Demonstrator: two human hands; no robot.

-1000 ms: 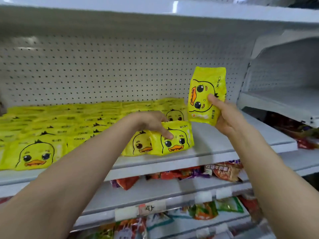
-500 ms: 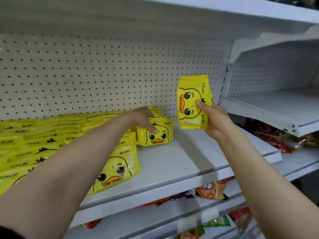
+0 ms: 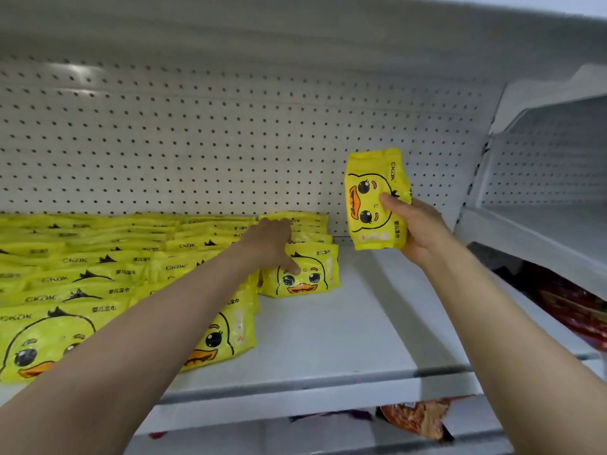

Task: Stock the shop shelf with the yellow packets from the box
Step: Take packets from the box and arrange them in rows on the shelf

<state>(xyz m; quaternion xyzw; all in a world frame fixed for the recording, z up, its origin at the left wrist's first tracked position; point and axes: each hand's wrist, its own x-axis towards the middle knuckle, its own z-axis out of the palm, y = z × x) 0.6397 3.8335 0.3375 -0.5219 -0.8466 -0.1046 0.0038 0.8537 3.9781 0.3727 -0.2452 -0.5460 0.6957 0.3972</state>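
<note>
— Two bare arms reach up and forward to that white shelf [image 3: 328, 336], both stretched almost straight from the near edge towards the far pegboard wall [image 3: 230, 142].

— And the yellow stock?

— Rows of yellow packets [image 3: 98, 267] lie flat over the left part of the shelf, running back to the far wall. The right part of the shelf is bare white.

— What is the left hand doing?

— The left hand [image 3: 269, 241] is palm down at the right end of the rows, fingers loosely spread. A fingertip presses on the duck-face packet [image 3: 305, 274] that lies flat there; it grips nothing, it just rests on top.

— The right one?

— The right hand [image 3: 417, 231] is lifted above the bare part, wrist bent back. It clasps a single yellow packet [image 3: 374, 198], held upright and clear of the shelf, with the thumb across the printed duck face and the fingers behind it.

— Anything lower down?

— Some reddish snack bags [image 3: 420, 418] on the shelf underneath, near the right, too blurred to read.
</note>
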